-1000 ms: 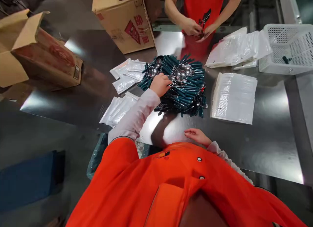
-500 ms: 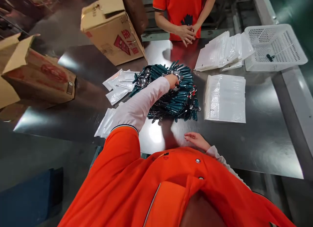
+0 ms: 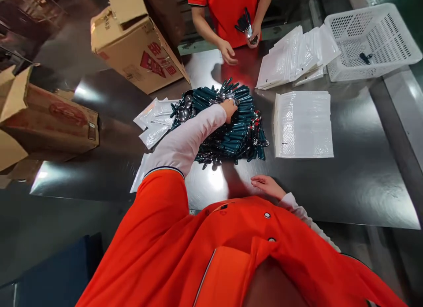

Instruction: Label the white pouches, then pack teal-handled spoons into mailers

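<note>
My left hand (image 3: 230,109) reaches into a large heap of dark green-handled metal utensils (image 3: 236,139). Its fingers are curled down among them beside a bit of shiny metal; what they grip, if anything, is hidden. Shiny round, spoon-like bowls (image 3: 187,105) show at the heap's left side. Close to my body, my right hand (image 3: 268,186) rests on the metal table (image 3: 360,188), fingers stretched out and holding nothing. To the right of the heap lies a stack of white bubble mailers (image 3: 304,126).
Across the table, a person (image 3: 231,16) in red holds a bunch of dark-handled utensils (image 3: 244,24). Cardboard boxes (image 3: 135,53) stand at the left. More white mailers (image 3: 280,58) and a white plastic basket (image 3: 373,47) are back right; loose mailers (image 3: 155,122) lie left of the heap.
My left hand stays in the heap, its fingers now closer together. The person opposite has drawn their hands apart, and the bunch of utensils shows more fully in one hand. The view has shifted slightly.
</note>
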### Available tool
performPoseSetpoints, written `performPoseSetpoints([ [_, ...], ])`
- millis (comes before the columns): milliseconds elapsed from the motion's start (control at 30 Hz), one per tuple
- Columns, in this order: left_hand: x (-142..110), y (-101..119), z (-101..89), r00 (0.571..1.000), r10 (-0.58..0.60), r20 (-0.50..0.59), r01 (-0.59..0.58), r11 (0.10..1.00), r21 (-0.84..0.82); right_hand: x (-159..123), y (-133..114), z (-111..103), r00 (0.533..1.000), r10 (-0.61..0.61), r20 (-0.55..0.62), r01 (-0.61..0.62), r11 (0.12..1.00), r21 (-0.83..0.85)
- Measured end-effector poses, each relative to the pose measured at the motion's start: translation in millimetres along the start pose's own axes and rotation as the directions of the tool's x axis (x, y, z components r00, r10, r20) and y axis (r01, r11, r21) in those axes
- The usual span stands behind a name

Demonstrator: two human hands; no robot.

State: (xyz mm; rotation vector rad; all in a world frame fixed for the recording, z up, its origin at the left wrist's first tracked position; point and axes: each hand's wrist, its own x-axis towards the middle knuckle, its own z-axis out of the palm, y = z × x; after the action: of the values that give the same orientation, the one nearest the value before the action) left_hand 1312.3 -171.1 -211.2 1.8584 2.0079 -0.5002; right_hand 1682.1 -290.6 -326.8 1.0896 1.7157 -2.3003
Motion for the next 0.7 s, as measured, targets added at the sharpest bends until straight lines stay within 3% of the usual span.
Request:
performPoseSetpoints([
  [167,-8.9,9.8,-5.6,0.997,-0.047,0.067,0.048,0.999,-0.023,3.5,-1.6,4.8,1.000,-0.005,-0.002,0.005,1.000,0.030],
  [267,-6.9,10.8,-4.8,0.995,-0.067,0.078,0.069,0.997,-0.017,21.2,-17.4,0.0,0.999,-0.037,-0.031,0.041,0.986,0.163],
  [367,-5.4,8.7,-2.0,0.995,-0.073,0.068,0.074,0.997,-0.016,63.6,-54.4,-12.8,0.961,-0.120,-0.249,0.189,0.944,0.272],
  [467,-7.0,5.5,1.1,0.997,-0.058,0.052,0.060,0.997,-0.041,118.1,-103.1,-25.0,0.875,-0.193,-0.443,0.304,0.932,0.195],
  [567,-9.9,2.7,4.0,0.999,-0.028,0.028,0.030,0.997,-0.067,157.2,-141.6,-29.2,0.874,-0.238,-0.425,0.304,0.948,0.095],
  [700,-11.9,2.2,7.8,0.999,-0.032,-0.003,0.031,0.994,-0.101,172.2,-159.9,-27.1,0.868,-0.358,-0.343,0.396,0.917,0.046],
])
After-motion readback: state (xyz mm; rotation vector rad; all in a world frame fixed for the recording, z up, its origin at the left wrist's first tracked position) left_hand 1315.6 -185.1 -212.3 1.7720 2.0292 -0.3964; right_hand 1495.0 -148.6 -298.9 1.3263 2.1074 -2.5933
